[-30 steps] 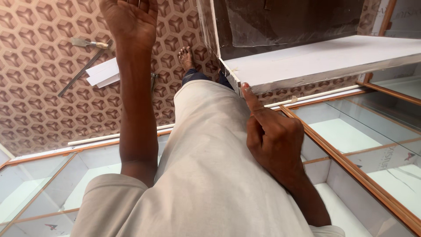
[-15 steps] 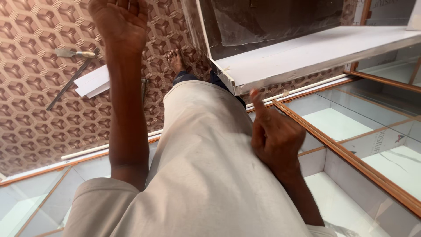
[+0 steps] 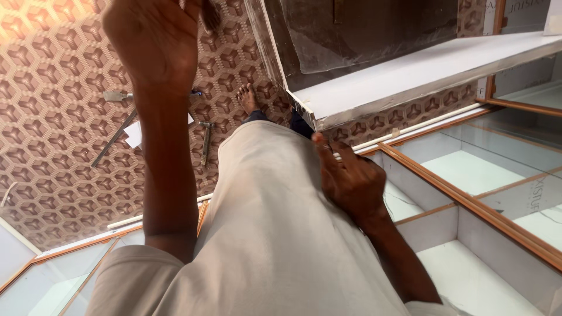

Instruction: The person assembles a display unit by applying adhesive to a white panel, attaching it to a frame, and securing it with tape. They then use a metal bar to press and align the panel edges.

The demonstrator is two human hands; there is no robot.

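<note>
Head view, looking down. Left hand raised near top edge, fingers cut off, grip not discernible. Right hand loosely curled, empty, just below white board corner, seemingly placed to steady it. Hammer on patterned floor.

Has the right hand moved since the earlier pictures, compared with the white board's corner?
Yes. The right hand has moved up, closer to the corner of the white board; its raised finger is now just below that corner.
</note>
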